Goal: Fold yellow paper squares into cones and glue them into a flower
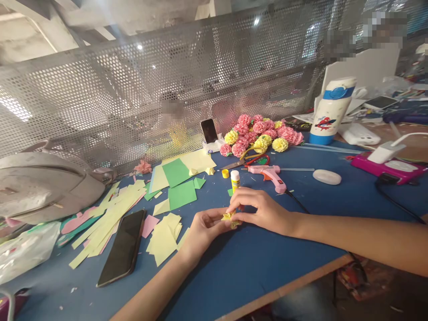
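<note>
Between my two hands is a small yellow paper flower (229,216), partly covered by fingers. My left hand (207,226) is closed on its left side, thumb and fingers pinching it. From above and the right, my right hand (256,209) pinches the same flower. Just behind the right hand stands an open glue stick (235,179), its yellow cap (225,173) set down beside it. A pink glue gun (269,175) lies behind my right wrist. Cut yellow paper squares (165,238) are spread left of my left hand.
Finished pink and yellow paper flowers (259,133) are heaped at the back, with scissors (245,158) before them. A phone (123,247), paper strips (113,218) and a bag (47,183) lie left. A bottle (332,111) and a magenta power strip (388,168) stand right.
</note>
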A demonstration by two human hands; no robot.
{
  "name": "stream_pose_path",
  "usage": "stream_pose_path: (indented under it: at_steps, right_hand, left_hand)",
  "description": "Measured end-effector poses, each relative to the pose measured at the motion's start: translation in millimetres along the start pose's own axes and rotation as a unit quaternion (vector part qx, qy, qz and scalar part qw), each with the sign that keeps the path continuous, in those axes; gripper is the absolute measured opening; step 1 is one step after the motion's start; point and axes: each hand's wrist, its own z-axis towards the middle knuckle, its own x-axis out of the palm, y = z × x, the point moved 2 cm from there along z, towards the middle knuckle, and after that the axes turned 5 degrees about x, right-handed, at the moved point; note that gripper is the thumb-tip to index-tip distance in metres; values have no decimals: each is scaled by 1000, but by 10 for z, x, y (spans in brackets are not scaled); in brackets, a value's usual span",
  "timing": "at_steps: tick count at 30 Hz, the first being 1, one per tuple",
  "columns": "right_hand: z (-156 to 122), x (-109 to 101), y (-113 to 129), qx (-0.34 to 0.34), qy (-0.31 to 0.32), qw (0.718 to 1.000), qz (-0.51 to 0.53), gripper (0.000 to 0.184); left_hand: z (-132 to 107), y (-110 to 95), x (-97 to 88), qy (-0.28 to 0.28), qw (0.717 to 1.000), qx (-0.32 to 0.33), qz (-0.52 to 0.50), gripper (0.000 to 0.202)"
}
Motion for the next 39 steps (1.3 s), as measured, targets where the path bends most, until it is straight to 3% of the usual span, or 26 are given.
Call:
stream_pose_path:
  at_steps: [7, 13, 20, 30, 39]
  right_hand:
    - [15, -34, 20, -1, 7, 1000, -18, 17]
    - [33, -106, -2, -64, 6, 993, -98, 12]
    - [50, -102, -14, -92, 33, 985, -141, 14]
    - [43, -79, -29, -64, 75, 989, -111, 12]
    - [27, -36, 13, -67, 0, 997, -35, 12]
  left_hand:
    - [-3, 1, -22, -10, 1000, 7, -12, 38]
    - [-1, 2, -20, 3, 999, 9, -33, 42]
    - [6, -6, -11, 21, 999, 8, -42, 36]
    - [-3, -22, -1, 21, 999, 5, -30, 35]
    - [4, -5, 0, 1, 1000, 7, -20, 41]
